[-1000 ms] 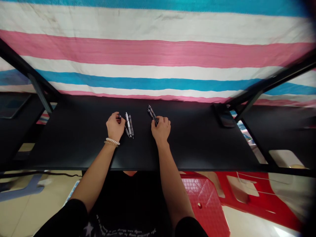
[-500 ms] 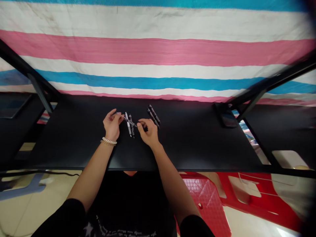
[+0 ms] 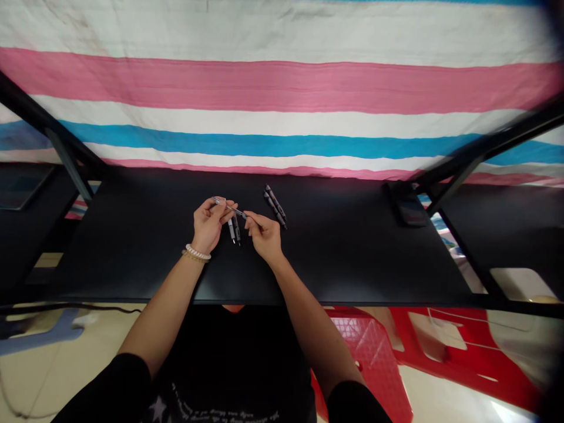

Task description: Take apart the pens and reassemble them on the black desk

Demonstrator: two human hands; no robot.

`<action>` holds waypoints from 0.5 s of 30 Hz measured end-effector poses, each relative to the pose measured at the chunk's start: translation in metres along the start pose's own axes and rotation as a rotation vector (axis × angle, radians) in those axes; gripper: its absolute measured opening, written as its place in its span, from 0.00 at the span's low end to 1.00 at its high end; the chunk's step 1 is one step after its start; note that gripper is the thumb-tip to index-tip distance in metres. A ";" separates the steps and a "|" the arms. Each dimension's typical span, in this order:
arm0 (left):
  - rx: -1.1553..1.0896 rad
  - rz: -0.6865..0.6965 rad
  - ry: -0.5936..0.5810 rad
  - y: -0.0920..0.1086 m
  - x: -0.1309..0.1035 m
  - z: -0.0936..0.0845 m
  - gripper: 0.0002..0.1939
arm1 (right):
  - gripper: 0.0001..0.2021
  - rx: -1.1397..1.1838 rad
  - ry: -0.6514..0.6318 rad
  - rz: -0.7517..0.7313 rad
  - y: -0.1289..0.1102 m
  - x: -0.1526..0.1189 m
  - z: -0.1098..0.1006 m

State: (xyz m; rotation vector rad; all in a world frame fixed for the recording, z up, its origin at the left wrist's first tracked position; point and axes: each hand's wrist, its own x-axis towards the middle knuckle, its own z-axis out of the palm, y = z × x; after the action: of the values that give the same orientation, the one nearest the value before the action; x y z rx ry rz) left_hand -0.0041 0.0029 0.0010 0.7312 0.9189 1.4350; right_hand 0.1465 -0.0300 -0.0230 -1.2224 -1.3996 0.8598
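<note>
Between my two hands a slim pen (image 3: 238,211) is held at a slant over the black table. My left hand (image 3: 208,224) pinches its upper left part, and my right hand (image 3: 265,235) pinches its lower right end between thumb and fingers. Below the held pen, a white pen (image 3: 231,231) and a dark grey pen (image 3: 237,231) lie side by side, their upper parts covered by my left fingers. Two dark pens (image 3: 275,205) lie together just beyond my right hand.
The black table (image 3: 352,252) spans the middle, with a dark phone-like object (image 3: 409,205) at its right end. Black metal struts (image 3: 66,155) rise at both ends. A striped sheet (image 3: 282,85) hangs behind. A red plastic stool (image 3: 374,352) stands on the floor at the right.
My right hand has closed on the pen's lower right end, where it was beside it before. My left hand has shifted slightly right and now covers the tops of the lying pens.
</note>
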 end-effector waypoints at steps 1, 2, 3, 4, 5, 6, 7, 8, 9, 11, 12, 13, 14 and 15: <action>-0.001 0.008 0.007 -0.001 0.000 0.000 0.18 | 0.18 -0.038 0.004 -0.034 0.000 0.000 0.000; -0.002 0.016 0.014 -0.001 0.000 0.000 0.19 | 0.17 -0.060 0.006 -0.067 0.000 -0.001 0.000; -0.003 0.022 0.019 -0.002 0.000 0.000 0.19 | 0.16 -0.064 0.007 -0.097 -0.001 -0.001 0.000; -0.003 0.029 0.024 -0.002 -0.001 0.000 0.19 | 0.16 -0.057 0.009 -0.122 -0.001 -0.001 0.000; 0.000 0.036 0.030 -0.003 -0.001 0.000 0.19 | 0.15 -0.046 0.015 -0.139 -0.001 -0.001 0.000; 0.005 0.043 0.038 -0.003 -0.001 0.000 0.19 | 0.14 -0.038 0.021 -0.147 -0.002 -0.001 0.001; 0.009 0.049 0.046 -0.003 -0.001 0.000 0.19 | 0.12 -0.034 0.030 -0.140 -0.002 -0.001 0.002; 0.011 0.052 0.054 -0.003 -0.001 -0.001 0.19 | 0.11 -0.026 0.040 -0.111 -0.002 -0.001 0.002; 0.009 0.052 0.059 -0.003 -0.001 -0.001 0.19 | 0.12 -0.008 0.048 -0.060 -0.002 0.000 0.003; -0.001 0.049 0.063 -0.004 0.000 -0.001 0.19 | 0.16 0.054 0.053 0.060 0.000 0.001 0.003; -0.006 0.046 0.063 -0.004 0.000 -0.001 0.19 | 0.17 0.083 0.057 0.095 0.000 0.001 0.003; -0.011 0.046 0.064 -0.004 0.000 -0.001 0.20 | 0.17 0.098 0.062 0.098 0.001 0.002 0.003; -0.015 0.047 0.065 -0.004 0.000 -0.001 0.20 | 0.16 0.102 0.068 0.069 0.001 0.002 0.003; -0.020 0.048 0.067 -0.004 0.000 -0.001 0.20 | 0.14 0.103 0.075 0.025 0.002 0.003 0.003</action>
State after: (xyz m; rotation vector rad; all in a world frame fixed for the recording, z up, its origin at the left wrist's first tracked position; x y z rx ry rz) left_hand -0.0025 0.0029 -0.0031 0.6976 0.9423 1.5170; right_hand 0.1447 -0.0265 -0.0246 -1.1836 -1.2672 0.8834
